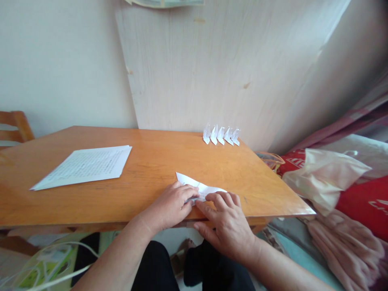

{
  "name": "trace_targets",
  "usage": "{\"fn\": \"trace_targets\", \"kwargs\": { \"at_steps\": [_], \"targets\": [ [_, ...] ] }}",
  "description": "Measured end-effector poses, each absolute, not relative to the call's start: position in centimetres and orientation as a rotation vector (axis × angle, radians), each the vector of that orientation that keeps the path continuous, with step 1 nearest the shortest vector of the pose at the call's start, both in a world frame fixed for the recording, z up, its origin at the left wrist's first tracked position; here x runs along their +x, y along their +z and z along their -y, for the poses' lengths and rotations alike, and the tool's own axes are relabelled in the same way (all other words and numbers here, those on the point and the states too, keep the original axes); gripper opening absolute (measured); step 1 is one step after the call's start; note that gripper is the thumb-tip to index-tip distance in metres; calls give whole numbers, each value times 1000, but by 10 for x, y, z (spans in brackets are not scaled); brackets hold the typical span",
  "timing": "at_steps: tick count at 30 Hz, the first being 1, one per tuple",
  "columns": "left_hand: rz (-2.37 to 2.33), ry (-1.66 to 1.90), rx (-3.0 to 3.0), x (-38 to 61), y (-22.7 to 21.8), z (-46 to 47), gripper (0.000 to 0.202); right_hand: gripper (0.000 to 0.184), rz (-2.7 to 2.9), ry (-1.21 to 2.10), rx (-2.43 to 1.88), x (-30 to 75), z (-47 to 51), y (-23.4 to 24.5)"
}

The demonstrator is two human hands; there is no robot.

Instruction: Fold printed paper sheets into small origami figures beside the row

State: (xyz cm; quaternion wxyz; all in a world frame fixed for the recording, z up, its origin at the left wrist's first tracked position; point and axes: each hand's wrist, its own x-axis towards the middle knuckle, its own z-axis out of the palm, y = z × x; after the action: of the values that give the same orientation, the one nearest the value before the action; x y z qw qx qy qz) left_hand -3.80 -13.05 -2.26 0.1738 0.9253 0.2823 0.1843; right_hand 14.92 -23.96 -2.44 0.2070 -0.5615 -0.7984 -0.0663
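White paper [187, 179]'s only part-folded under left hand [174, 205] (fingers curled, grip can't be told) and loosely spread right hand [228, 222], five paper figures [221, 137] seemingly finished, printed sheets [86, 166] left unfolded.

From my remote view, the near part of the white paper [207, 188] is hidden by the left hand [171, 205] and right hand [228, 222]. Print on the stacked sheets [93, 166]: too small for me to read. Creases of the folded paper pieces [221, 136]: too small to resolve. Left edge crops the wooden chair [22, 125]; top edge crops a pale object [169, 3], identity unclear; right edge cuts the red bag [368, 212].
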Motion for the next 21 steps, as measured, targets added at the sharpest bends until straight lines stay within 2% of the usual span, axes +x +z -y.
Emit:
{"fn": "trace_targets", "kwargs": {
  "at_steps": [11, 21],
  "targets": [
    [-794, 513, 2652, -37, -25, 128, 32, 52, 2225, -115, -1643, 147, 243, -30],
    [-801, 505, 2651, -39, -26, 127, 31, 57, 2114, -259, -1766, 170, 249, -33]
  ]
}}
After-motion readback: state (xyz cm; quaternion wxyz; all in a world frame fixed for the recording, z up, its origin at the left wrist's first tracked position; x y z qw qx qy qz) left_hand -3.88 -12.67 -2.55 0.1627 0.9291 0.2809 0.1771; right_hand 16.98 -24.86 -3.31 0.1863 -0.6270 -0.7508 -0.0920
